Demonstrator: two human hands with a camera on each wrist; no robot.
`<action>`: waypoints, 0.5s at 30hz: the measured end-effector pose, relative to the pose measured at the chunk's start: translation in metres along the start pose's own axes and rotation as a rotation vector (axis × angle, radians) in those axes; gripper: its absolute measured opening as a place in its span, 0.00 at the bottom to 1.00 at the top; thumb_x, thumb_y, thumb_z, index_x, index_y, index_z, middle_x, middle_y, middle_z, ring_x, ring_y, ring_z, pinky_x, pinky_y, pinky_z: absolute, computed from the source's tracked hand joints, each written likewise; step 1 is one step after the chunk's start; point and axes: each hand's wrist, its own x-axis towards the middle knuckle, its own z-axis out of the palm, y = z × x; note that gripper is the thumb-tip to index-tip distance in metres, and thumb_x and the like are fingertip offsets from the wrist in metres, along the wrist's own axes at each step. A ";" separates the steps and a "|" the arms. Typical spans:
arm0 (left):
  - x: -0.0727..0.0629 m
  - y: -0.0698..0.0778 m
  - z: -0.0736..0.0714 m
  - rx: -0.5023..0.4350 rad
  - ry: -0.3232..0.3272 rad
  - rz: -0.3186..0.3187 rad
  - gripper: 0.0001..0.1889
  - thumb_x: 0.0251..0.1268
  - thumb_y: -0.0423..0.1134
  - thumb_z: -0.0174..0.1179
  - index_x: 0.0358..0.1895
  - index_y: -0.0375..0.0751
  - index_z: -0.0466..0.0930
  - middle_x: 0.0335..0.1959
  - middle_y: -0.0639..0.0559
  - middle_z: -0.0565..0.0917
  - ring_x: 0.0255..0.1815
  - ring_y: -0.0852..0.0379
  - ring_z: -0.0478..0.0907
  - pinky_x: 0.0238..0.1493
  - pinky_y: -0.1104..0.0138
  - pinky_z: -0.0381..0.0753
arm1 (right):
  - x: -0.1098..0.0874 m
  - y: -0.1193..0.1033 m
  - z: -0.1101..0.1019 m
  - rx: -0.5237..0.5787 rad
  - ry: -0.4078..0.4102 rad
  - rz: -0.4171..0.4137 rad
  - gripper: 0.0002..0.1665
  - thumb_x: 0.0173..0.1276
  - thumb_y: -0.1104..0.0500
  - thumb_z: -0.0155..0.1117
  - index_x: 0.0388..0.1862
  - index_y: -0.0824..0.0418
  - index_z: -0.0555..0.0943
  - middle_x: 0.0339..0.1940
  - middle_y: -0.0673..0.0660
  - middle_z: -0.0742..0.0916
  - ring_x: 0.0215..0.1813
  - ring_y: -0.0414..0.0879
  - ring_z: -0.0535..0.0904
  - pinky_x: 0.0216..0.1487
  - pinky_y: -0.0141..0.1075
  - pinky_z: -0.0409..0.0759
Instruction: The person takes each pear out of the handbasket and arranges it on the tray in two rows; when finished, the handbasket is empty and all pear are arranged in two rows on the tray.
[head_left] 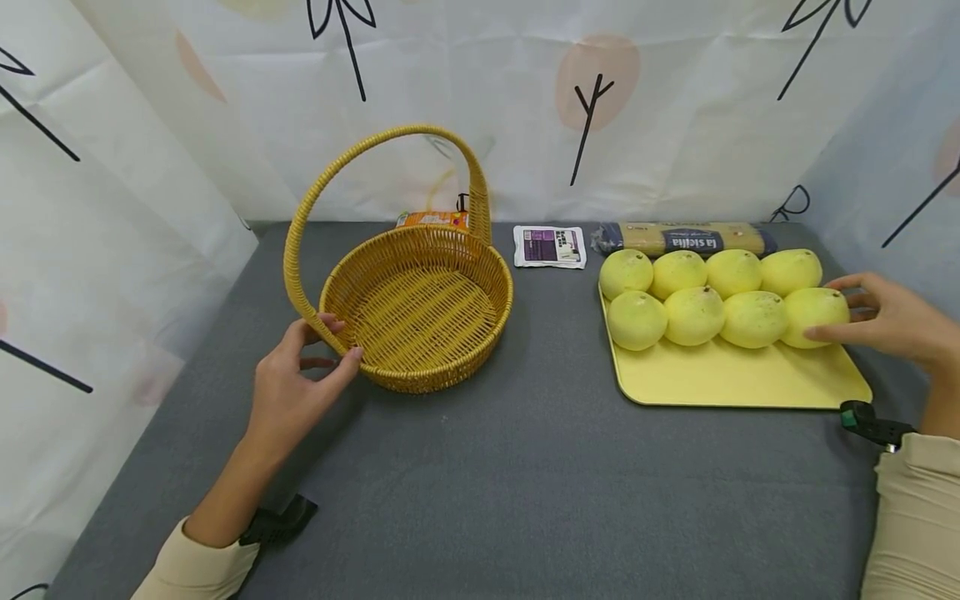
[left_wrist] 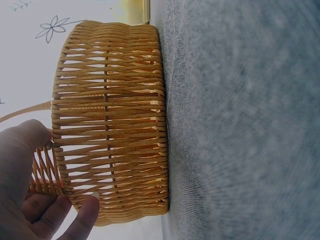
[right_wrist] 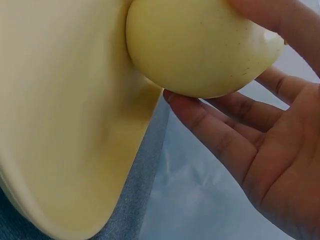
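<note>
My left hand (head_left: 300, 379) grips the rim of a yellow-brown wicker basket (head_left: 427, 333) where its tall handle (head_left: 307, 212) meets the near left side. In the left wrist view, the thumb and fingers are on either side of the woven rim, and the basket stands on the table. On the right, my right hand (head_left: 885, 321) holds a smooth pale yellow fruit (head_left: 813, 317), thumb on one side and fingers on the other. It is the rightmost fruit of the front row on a yellow tray (head_left: 738, 379). Several similar fruits (head_left: 693, 315) sit beside and behind it in two rows.
Behind the tray lies a pack of spaghetti (head_left: 675, 239). A white and purple packet (head_left: 550, 247) lies between basket and tray, near the back edge. An orange packet (head_left: 435, 218) is partly hidden behind the basket. Printed white cloth walls (head_left: 487, 100) border the grey table (head_left: 540, 500).
</note>
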 end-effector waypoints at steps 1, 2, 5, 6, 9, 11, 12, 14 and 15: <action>0.000 0.000 0.000 -0.002 -0.001 0.000 0.22 0.57 0.33 0.72 0.54 0.33 0.77 0.53 0.51 0.83 0.49 0.49 0.83 0.36 0.78 0.82 | -0.004 -0.008 -0.002 0.009 -0.006 0.003 0.57 0.67 0.46 0.71 0.72 0.79 0.49 0.64 0.87 0.58 0.59 0.84 0.58 0.45 0.76 0.67; 0.001 0.000 0.000 -0.004 -0.001 0.000 0.22 0.57 0.33 0.72 0.54 0.33 0.76 0.53 0.51 0.83 0.49 0.49 0.83 0.36 0.78 0.82 | -0.008 -0.016 -0.003 0.016 -0.015 0.006 0.57 0.68 0.47 0.71 0.73 0.79 0.48 0.64 0.87 0.57 0.60 0.84 0.57 0.45 0.76 0.67; 0.000 -0.001 0.000 -0.002 -0.003 -0.001 0.23 0.57 0.32 0.72 0.54 0.33 0.76 0.53 0.51 0.83 0.48 0.51 0.83 0.37 0.79 0.82 | -0.013 -0.026 -0.004 0.008 -0.015 0.007 0.55 0.68 0.47 0.70 0.73 0.79 0.48 0.64 0.87 0.57 0.59 0.84 0.58 0.42 0.73 0.69; 0.000 -0.001 0.000 -0.001 -0.006 -0.003 0.23 0.56 0.32 0.73 0.54 0.33 0.76 0.53 0.51 0.82 0.48 0.51 0.83 0.37 0.79 0.82 | -0.011 -0.023 -0.003 0.000 -0.012 0.008 0.55 0.68 0.47 0.70 0.74 0.77 0.49 0.65 0.87 0.57 0.59 0.84 0.58 0.40 0.71 0.71; 0.001 -0.002 -0.001 0.005 -0.009 -0.007 0.29 0.56 0.34 0.74 0.60 0.34 0.74 0.56 0.49 0.81 0.52 0.49 0.81 0.40 0.75 0.83 | -0.011 -0.027 -0.004 -0.003 -0.027 0.003 0.57 0.69 0.46 0.69 0.77 0.75 0.47 0.67 0.87 0.56 0.60 0.84 0.58 0.42 0.73 0.70; 0.003 0.000 -0.005 0.017 0.014 0.004 0.36 0.57 0.43 0.74 0.67 0.36 0.69 0.63 0.46 0.77 0.61 0.47 0.76 0.50 0.68 0.83 | -0.014 -0.040 -0.006 0.010 -0.026 -0.001 0.59 0.70 0.45 0.68 0.78 0.75 0.43 0.69 0.87 0.54 0.62 0.86 0.56 0.49 0.77 0.65; 0.005 0.002 -0.008 0.025 0.041 0.019 0.40 0.57 0.48 0.74 0.70 0.36 0.67 0.66 0.45 0.74 0.65 0.46 0.72 0.55 0.63 0.81 | -0.014 -0.046 -0.005 0.006 0.009 -0.003 0.58 0.71 0.45 0.67 0.79 0.72 0.43 0.72 0.85 0.54 0.64 0.85 0.56 0.51 0.76 0.64; 0.011 0.010 -0.014 0.047 0.130 0.087 0.43 0.59 0.57 0.70 0.71 0.35 0.65 0.70 0.42 0.69 0.72 0.43 0.64 0.67 0.53 0.71 | -0.017 -0.063 -0.007 0.037 0.069 -0.036 0.55 0.73 0.46 0.64 0.80 0.72 0.44 0.74 0.82 0.54 0.67 0.84 0.53 0.58 0.77 0.59; 0.015 0.016 -0.017 0.056 0.194 0.141 0.42 0.60 0.59 0.67 0.69 0.34 0.67 0.70 0.40 0.68 0.74 0.41 0.60 0.70 0.47 0.66 | -0.018 -0.072 -0.006 0.045 0.111 -0.057 0.53 0.74 0.47 0.63 0.80 0.71 0.46 0.75 0.80 0.55 0.69 0.83 0.52 0.61 0.76 0.57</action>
